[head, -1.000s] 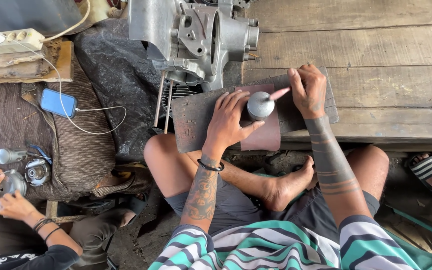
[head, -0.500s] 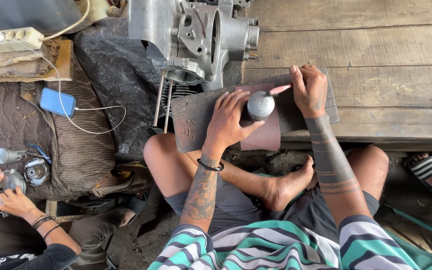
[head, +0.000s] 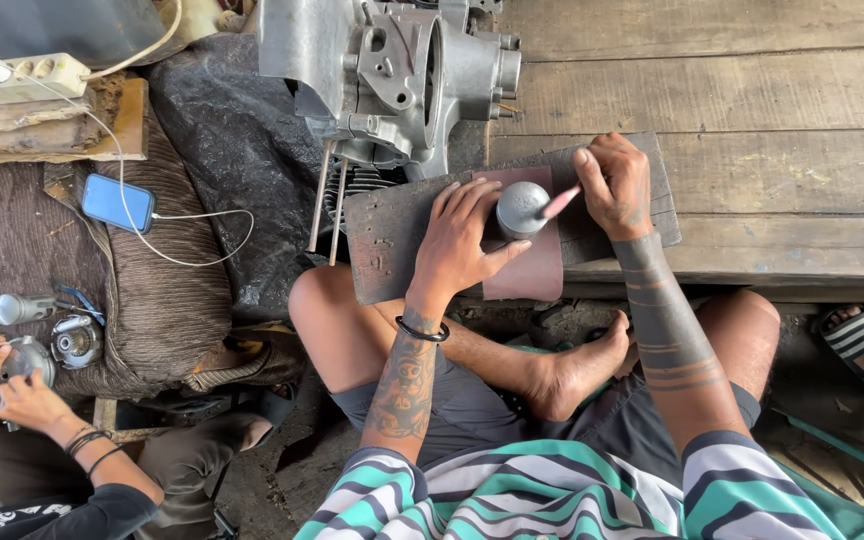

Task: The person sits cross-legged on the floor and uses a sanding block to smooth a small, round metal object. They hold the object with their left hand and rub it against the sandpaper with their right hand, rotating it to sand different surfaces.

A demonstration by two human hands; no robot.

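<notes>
Weathered grey floor planks (head: 752, 90) carry a dark, scuffed wooden board (head: 392, 240). On its middle, over reddish-brown sandpaper (head: 532, 270), stands a rounded metal piston (head: 520, 207). Left hand (head: 462, 245) lies spread, thumb against it. Right hand (head: 617, 185) pinches a pink-handled tool (head: 560, 202) touching its crown.

Person, seated: short-sleeved shirt in teal, white and black wavy stripes; dark grey shorts; feet bare. Left hand (head: 462, 245): black wrist bracelet, figure tattoo on forearm, detail unclear. Right hand (head: 617, 185): banded forearm tattoos.
</notes>
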